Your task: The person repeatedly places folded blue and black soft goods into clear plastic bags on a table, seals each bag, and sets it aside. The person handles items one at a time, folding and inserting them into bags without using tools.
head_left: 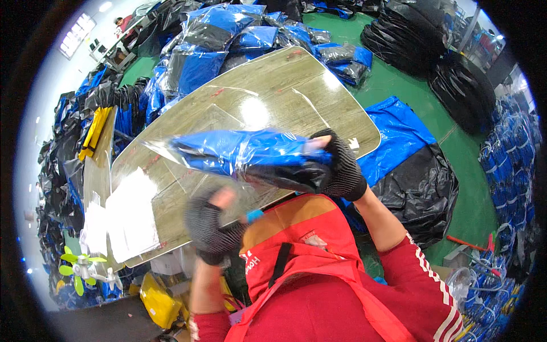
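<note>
My right hand (343,165), in a black-and-grey striped fingerless glove, grips one end of a folded blue and black item in a clear plastic bag (245,154). The bag is held level above the table, and its loose clear flap sticks out at the left end. Just below the bag is my left hand (212,222), gloved the same way. Motion smears its fingers, and I cannot tell whether they touch the plastic. A small light-blue piece (254,216) shows beside that hand, at the top of my red apron.
The wood-patterned table (285,85) carries white sheets (134,219) at its left. Blue and black packages (199,62) pile up behind it. A large blue and black cover (413,171) lies at the right on the green floor. A green-bladed fan (80,268) stands at the lower left.
</note>
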`<state>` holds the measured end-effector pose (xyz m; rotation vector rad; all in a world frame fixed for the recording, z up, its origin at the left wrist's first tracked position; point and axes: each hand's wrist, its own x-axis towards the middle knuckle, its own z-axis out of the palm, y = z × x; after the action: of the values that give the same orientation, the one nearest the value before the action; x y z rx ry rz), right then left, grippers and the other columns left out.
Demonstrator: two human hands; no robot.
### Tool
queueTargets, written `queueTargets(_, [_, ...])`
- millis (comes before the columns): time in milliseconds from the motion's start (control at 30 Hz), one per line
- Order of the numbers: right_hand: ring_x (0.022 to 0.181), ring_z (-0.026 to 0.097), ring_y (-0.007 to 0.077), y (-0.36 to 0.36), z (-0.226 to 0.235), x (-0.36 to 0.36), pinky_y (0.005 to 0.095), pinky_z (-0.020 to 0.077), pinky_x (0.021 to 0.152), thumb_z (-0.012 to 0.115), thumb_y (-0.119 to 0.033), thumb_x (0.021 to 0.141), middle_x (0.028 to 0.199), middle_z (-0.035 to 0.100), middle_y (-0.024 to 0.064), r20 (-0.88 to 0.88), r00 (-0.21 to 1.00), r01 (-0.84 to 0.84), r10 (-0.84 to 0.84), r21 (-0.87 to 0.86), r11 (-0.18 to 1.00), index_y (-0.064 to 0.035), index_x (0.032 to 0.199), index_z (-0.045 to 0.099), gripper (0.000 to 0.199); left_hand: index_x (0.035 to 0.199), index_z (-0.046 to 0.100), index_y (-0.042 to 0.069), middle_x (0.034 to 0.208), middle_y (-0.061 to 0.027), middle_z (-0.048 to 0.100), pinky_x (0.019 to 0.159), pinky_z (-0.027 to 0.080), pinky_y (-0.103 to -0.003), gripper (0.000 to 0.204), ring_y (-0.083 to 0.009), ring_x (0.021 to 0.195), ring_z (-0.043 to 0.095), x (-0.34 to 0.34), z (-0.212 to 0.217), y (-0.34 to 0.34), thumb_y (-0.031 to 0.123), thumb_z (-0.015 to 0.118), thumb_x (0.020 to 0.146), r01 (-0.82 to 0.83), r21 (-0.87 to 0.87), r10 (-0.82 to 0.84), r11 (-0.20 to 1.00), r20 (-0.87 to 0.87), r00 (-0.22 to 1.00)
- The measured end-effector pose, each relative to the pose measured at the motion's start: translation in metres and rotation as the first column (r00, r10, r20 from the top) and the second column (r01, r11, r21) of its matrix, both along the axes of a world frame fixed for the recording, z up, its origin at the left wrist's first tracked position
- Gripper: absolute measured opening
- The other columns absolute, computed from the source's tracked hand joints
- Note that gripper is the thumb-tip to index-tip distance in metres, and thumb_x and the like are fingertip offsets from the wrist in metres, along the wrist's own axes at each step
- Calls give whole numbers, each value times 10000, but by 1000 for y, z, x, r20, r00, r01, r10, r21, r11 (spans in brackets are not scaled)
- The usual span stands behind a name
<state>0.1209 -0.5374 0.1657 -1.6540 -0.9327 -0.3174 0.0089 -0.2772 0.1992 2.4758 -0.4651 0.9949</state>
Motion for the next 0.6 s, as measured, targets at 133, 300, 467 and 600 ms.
queueTargets(133, [929,557,289,-2,-29,6,368,447,838,864,-248,594,999,545,134,45,997,-50,57,-133,990,-58,1107,516,649,1177,585,121,1066,-116,642,878,469,-458,622,-332,987,615,70,43,19,526,682,716,172,481,-99,860,-174,980])
queueTargets(300, [1053,538,214,4,-45,1,370,439,936,806,-220,709,1093,558,119,-73,972,228,-222,85,970,-28,1150,477,583,1158,610,84,1029,-148,642,872,457,-444,703,-343,972,616,79,-4,-67,598,689,685,327,124,-265,937,-360,894])
queueTargets(467, [1086,557,216,-14,-24,18,359,458,948,686,-204,821,1187,577,83,-321,944,182,-73,323,929,-56,1233,510,472,1436,243,-4,1485,-196,273,1140,159,-412,896,-323,1388,232,76,-20,-87,529,622,824,-55,-458,170,887,214,962])
queueTargets(600, [1043,565,194,-5,-12,42,350,466,919,669,-273,871,1169,587,45,-392,904,240,172,796,556,-84,1222,541,419,1228,498,36,1066,-38,552,869,422,-328,396,-164,960,515,101,-31,-63,214,628,899,-59,-989,-72,134,-69,995])
